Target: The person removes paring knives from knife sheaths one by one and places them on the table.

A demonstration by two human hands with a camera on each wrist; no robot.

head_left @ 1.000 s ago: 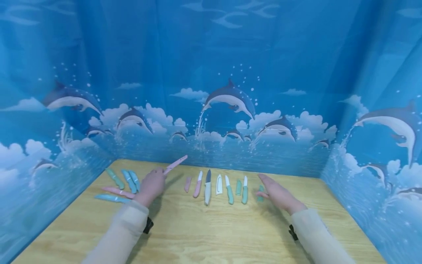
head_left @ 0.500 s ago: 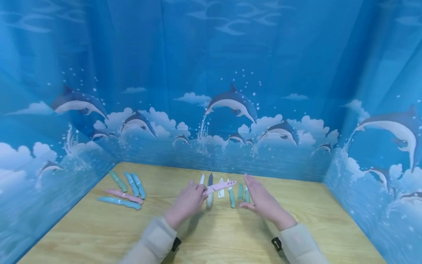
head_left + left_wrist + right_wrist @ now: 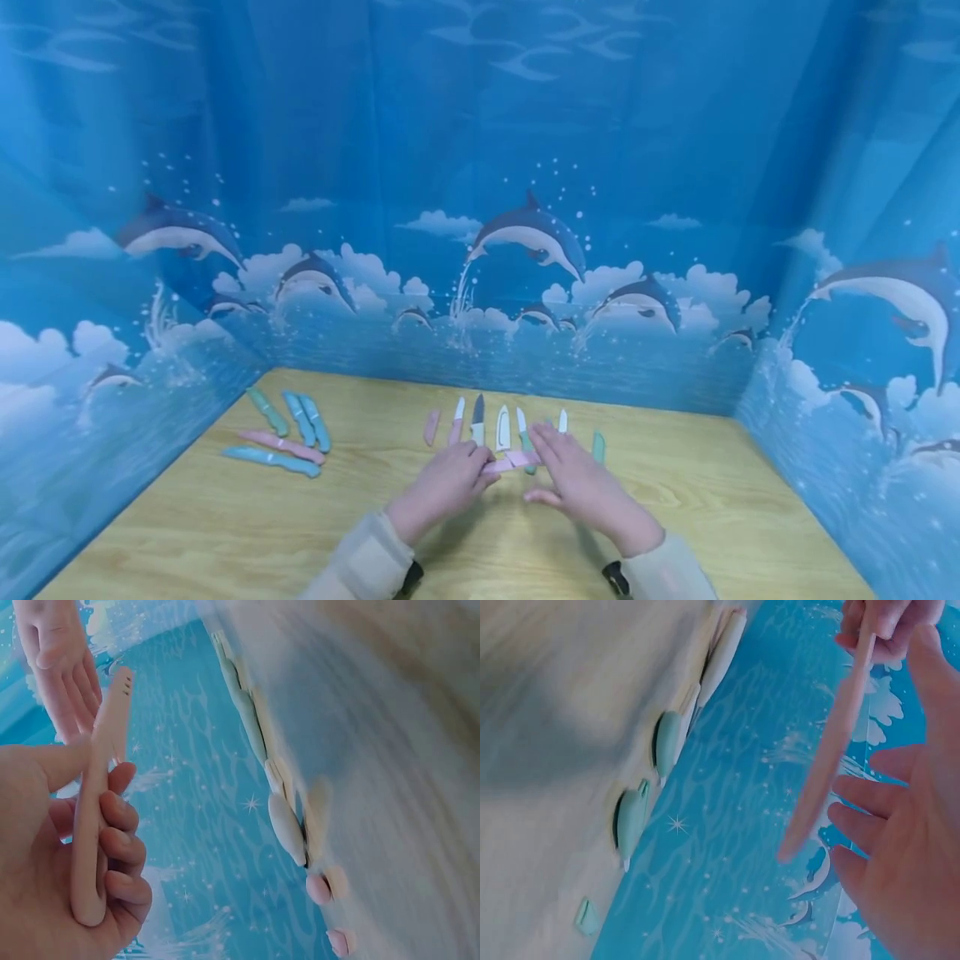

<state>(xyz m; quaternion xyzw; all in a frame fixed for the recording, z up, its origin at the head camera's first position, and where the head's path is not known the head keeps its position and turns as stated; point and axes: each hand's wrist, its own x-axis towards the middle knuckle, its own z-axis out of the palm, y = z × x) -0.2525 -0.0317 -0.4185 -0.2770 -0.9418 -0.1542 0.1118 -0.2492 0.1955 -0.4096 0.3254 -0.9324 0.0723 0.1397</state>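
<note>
Pointing toward the right hand (image 3: 581, 492), a pink sheathed knife (image 3: 520, 458) is held by its handle in the left hand (image 3: 442, 479), above the worktop (image 3: 180, 533) and in front of the middle of a row. The left fingers are curled firmly round the handle, while the right hand is spread loosely and has hold of nothing; whether the sheath tip is brushed by its fingertips cannot be told. The step in hand is judged to be readying this knife for its sheath to be drawn off; for the next move, the right fingers would need to be closed on the sheath and pulled away in line with the blade, the handle being held firm. Along the row, set near the back edge, a pink sheath (image 3: 431, 427), a pink knife (image 3: 457, 421), a white-handled knife (image 3: 478, 421), a white sheath (image 3: 503, 429), a green knife (image 3: 522, 425), a second green knife (image 3: 563, 421) and a green sheath (image 3: 597, 447) can be seen. Behind that edge, backward movement is limited by a dolphin-print curtain (image 3: 375, 258). More room is offered by bare wood toward the right edge and nearer the sleeves (image 3: 663, 575); at far left, space is taken by five apparently sheathed knives (image 3: 282, 444).
</note>
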